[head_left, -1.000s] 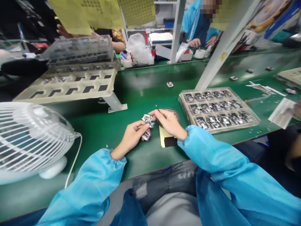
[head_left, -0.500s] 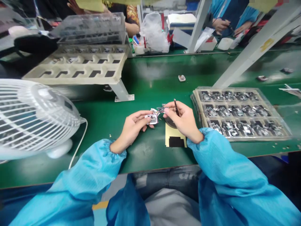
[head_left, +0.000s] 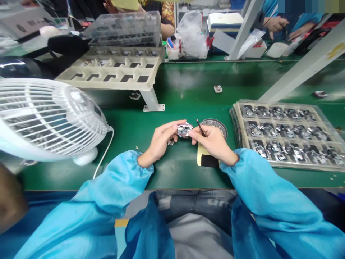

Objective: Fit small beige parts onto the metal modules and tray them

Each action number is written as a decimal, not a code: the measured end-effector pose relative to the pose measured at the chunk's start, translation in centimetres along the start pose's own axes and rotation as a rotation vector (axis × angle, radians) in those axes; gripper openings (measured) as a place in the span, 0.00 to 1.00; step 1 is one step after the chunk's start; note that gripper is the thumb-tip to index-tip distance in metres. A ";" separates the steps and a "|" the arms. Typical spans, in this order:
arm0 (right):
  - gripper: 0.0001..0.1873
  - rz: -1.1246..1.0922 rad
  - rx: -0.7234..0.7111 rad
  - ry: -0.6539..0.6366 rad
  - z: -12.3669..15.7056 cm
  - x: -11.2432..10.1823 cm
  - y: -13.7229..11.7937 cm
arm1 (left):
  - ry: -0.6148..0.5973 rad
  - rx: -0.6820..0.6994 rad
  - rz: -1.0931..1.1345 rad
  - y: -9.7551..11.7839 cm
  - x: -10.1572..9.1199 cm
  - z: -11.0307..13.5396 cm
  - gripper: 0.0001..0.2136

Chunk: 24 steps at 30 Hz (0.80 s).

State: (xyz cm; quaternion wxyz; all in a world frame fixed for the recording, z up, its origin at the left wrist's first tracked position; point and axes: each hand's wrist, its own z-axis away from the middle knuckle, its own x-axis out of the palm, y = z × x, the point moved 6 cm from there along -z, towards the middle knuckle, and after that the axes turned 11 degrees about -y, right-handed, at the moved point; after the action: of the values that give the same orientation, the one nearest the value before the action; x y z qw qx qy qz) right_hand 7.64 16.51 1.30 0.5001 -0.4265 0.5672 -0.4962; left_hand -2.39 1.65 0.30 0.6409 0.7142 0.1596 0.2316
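Observation:
My left hand (head_left: 161, 141) is closed on a small white-rimmed device housing (head_left: 184, 130), its inner metal and dark parts facing up. Below those fingers a small silvery piece (head_left: 170, 142) shows; I cannot tell whether it is held or lies on the table. My right hand (head_left: 215, 142) has a slim dark tool (head_left: 199, 126) between its fingers, sticking up and tilted left. Its thumb and fingertip touch the right edge of the housing. Partly behind the right hand are a round dark mesh disc (head_left: 219, 126) and a yellow sheet (head_left: 199, 153) with a black patch.
To the right sits a clear-lidded tray (head_left: 299, 142) of small metal assemblies. A white fan (head_left: 54, 118) stands left, and a raised beige tray (head_left: 107, 81) behind it. One loose housing (head_left: 218, 89) lies farther back. A slanted white post (head_left: 302, 61) rises at right. Co-workers' hands (head_left: 277, 25) show across the bench.
My hands have come together at the housing, which is now turned and slightly higher. The clear metal-like piece from my right fingertips no longer shows apart from it. The view has shifted left.

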 end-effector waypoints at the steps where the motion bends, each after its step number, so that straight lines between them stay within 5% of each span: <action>1: 0.21 0.009 0.011 0.009 0.0 -0.1 0.1 | -0.002 -0.003 -0.031 0.0 -0.1 0.1 0.22; 24: 0.25 -0.021 0.079 0.095 0.1 -0.7 1.1 | 0.002 0.059 -0.245 0.0 0.9 0.1 0.24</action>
State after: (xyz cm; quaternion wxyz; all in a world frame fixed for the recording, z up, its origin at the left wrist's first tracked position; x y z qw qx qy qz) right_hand 7.88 17.36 0.35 0.4837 -0.3886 0.5658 -0.5430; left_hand -1.60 2.02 0.41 0.6428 0.7078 0.2532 0.1475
